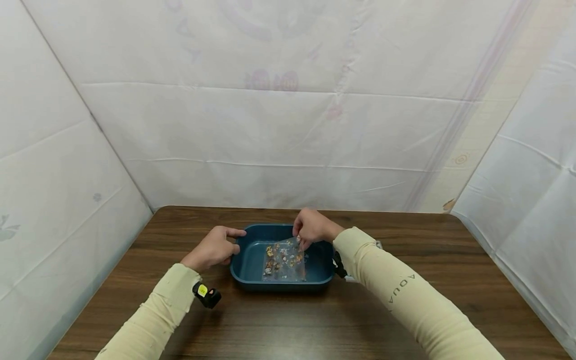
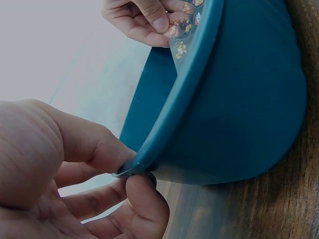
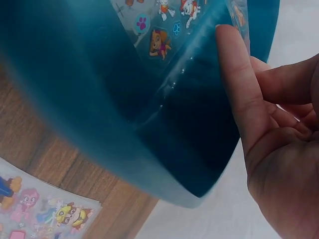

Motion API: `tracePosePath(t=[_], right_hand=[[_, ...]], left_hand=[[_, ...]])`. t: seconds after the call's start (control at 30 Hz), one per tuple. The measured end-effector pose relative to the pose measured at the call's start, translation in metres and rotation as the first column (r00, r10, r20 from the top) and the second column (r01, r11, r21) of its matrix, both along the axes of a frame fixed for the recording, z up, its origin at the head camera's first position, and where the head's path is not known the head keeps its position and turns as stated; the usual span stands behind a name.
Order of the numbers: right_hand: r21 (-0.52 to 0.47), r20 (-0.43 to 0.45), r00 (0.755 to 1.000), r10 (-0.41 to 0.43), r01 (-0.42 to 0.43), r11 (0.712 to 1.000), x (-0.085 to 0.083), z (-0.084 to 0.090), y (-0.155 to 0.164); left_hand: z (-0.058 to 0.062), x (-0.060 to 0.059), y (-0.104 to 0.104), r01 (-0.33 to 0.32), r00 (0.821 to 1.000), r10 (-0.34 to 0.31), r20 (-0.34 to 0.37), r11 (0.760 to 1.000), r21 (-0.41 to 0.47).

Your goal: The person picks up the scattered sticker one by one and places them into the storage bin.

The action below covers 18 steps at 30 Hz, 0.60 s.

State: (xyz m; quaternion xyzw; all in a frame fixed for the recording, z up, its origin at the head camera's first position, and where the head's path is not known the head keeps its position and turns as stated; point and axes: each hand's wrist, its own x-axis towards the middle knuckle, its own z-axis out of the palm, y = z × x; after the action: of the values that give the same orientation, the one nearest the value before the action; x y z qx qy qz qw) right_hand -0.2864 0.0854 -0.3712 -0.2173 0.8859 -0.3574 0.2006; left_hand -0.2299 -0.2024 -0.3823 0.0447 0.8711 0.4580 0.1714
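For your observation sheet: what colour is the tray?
Dark teal blue tray, clearest in the head view.

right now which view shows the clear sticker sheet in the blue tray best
The head view: the whole clear plastic sticker sheet lies in the dark blue plastic tray, pinched by the right hand. The left wrist view shows only a corner; the right wrist view shows a close-up part.

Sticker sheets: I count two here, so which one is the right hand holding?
The clear sticker sheet in the blue tray; the right hand pinches its far edge. The other sheet lies untouched on the table beside the tray.
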Motion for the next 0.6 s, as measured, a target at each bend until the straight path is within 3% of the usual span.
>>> tracePosePath(t=[0.6], right_hand=[[0.167,-0.052,0.999,0.009,0.000,0.986,0.0026,-0.0030,-0.0021]], left_hand=[[0.0012,0.0015,0.0017,-0.016,1.000,0.016,-0.004,1.000,-0.024]])
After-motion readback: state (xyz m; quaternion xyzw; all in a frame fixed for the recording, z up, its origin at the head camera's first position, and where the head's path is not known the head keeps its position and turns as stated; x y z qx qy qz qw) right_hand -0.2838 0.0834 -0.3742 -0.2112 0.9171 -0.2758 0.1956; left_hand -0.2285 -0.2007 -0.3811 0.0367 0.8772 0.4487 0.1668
